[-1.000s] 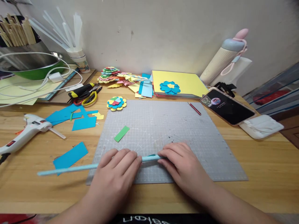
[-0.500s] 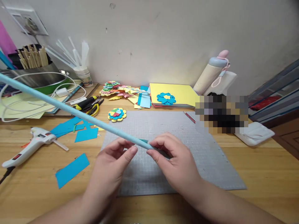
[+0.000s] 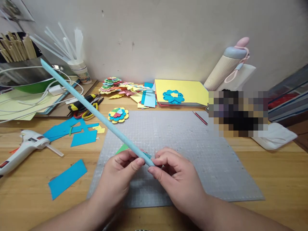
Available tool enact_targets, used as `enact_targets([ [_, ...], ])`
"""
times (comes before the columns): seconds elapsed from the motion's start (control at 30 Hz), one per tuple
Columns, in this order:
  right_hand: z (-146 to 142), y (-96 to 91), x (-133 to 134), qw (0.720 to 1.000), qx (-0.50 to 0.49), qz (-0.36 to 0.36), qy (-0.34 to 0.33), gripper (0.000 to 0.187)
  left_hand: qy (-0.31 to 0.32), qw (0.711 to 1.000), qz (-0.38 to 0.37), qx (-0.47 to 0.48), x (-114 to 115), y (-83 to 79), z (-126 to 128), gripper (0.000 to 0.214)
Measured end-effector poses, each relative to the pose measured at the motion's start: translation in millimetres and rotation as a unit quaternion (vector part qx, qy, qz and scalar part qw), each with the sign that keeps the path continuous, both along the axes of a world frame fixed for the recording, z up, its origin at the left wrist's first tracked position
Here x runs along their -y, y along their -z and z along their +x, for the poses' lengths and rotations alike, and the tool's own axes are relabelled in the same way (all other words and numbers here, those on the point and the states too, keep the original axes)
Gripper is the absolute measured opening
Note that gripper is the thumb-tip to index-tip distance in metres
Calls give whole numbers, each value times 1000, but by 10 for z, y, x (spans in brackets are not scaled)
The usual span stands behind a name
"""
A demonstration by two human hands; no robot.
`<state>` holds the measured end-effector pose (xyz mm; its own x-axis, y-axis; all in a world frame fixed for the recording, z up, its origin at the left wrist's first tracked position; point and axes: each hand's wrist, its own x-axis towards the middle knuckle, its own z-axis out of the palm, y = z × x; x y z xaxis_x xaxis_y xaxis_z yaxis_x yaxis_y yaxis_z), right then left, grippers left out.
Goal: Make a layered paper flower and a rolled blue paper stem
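Note:
A long light blue rolled paper stick (image 3: 96, 113) slants from the upper left down to my hands, its far end raised above the table. My left hand (image 3: 121, 173) is closed on it near the lower end, thumb in front and fingers behind. At the very tip, my right hand (image 3: 179, 175) pinches the stick between thumb and fingers. A piece of green paper (image 3: 122, 148) shows behind my left fingers, and a darker green bit appears between the hands; their hidden parts I cannot make out. Beneath both hands lies a grey cutting mat (image 3: 192, 144).
On the left are a white glue gun (image 3: 29, 146), cut blue paper (image 3: 68, 179) and scissors (image 3: 92, 110). A layered paper flower (image 3: 118, 115) lies by the mat's far edge. A blue paper flower (image 3: 173, 96) rests on yellow paper (image 3: 190, 88). A pencil (image 3: 200, 118) and bottle (image 3: 223, 65) are right.
The stick has tilted more steeply and its far end has come into view. My hands sit slightly lower, with the right one nearer the tip. Green paper now shows behind my left hand.

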<state>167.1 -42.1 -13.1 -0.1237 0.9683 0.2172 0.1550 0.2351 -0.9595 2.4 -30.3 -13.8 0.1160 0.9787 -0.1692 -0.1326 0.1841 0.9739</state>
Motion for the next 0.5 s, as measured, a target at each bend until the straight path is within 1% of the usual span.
enact_targets([
  [0.2,-11,34,15,999,-24,-23,-1,10,1,1000,-10,11,11,4,13,12],
  [0.5,-14,53,16,998,1,-61,-28,4,-30,1000,2,6,46,-8,47,14],
])
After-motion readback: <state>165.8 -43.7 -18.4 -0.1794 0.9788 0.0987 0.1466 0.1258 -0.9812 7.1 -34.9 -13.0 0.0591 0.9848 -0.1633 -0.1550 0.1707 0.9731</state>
